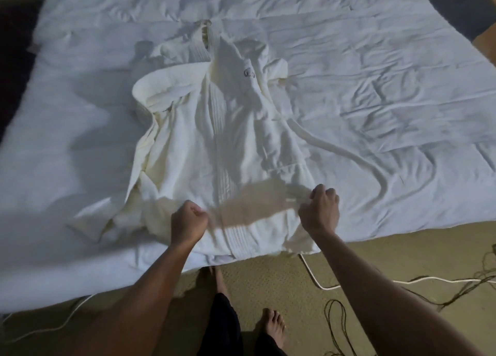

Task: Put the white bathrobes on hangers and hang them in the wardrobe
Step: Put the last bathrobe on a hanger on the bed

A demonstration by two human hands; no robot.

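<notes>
A white bathrobe (214, 146) is lying spread and rumpled on the bed's wrinkled white duvet (375, 87), its belt (349, 154) trailing off to the right. Both hands are gripping its near hem by the bed's edge, the left hand (188, 218) and the right hand (319, 208) each curled round a fold of fabric. Bare feet (273, 326) are standing on the beige carpet (268, 283) beside a white cable (322, 283).

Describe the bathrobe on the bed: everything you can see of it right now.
The bathrobe is cream-white, soft, toweling-like, lying rumpled and spread on the white duvet, hem at the near bed edge. A ribbed front band runs lengthwise; its belt trails right. The left hand and right hand grip its near end.
</notes>
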